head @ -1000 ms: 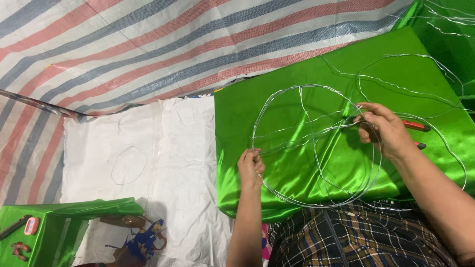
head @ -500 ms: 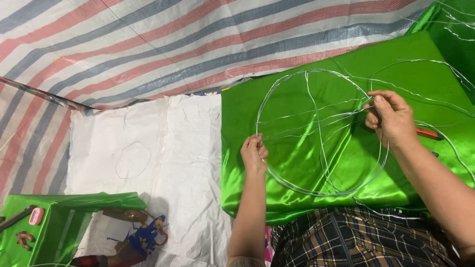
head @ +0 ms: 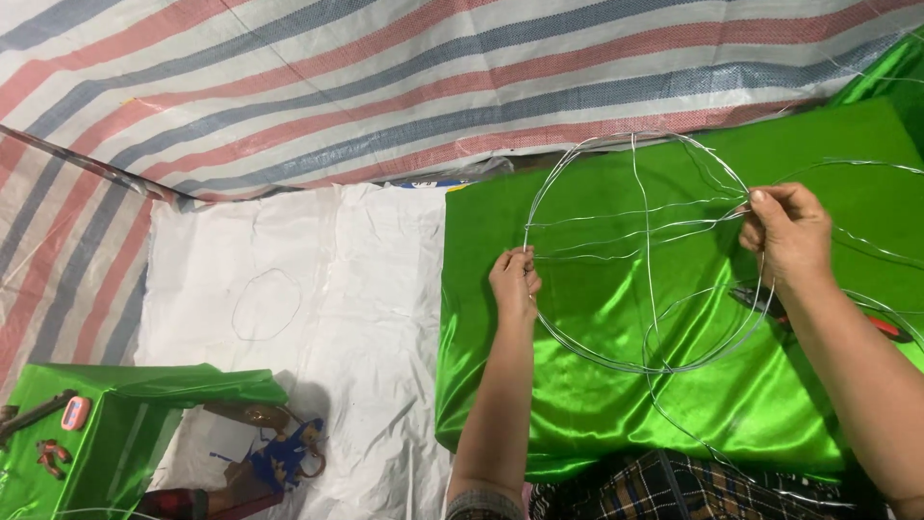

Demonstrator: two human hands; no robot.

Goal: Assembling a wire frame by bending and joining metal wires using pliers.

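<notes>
Step in hand looked like shaping the wire hoop [head: 643,252]: you had it lifted off the green satin cloth [head: 616,404], tilted toward you. L hand [head: 515,282] was closed in a pinch on the hoop's left rim, fingers curled tight round the strands. R hand [head: 787,236] was closed on the right rim where several cross strands met, thumb and fingertips squeezed on that junction. Hoop was multi-strand, w/ loose wires running across the middle and a smaller loop hanging low inside it.

Next move, my read: needed L to hold the rim steady while R worked the junction; strands were springy, so loosening either grip would prob let the loops spread.

Hard to see: the wire ends under your R fingers, so couldn't tell if they were twisted or just gathered. A red-handled tool [head: 890,330] lay on the cloth behind your R forearm, mostly covered; type unclear. More wire ran off frame right. Thin wire ring [head: 267,303] on the white sheet [head: 375,289] was faint. Lower-left green box [head: 106,438] and the bits around it were cut off by the frame
</notes>
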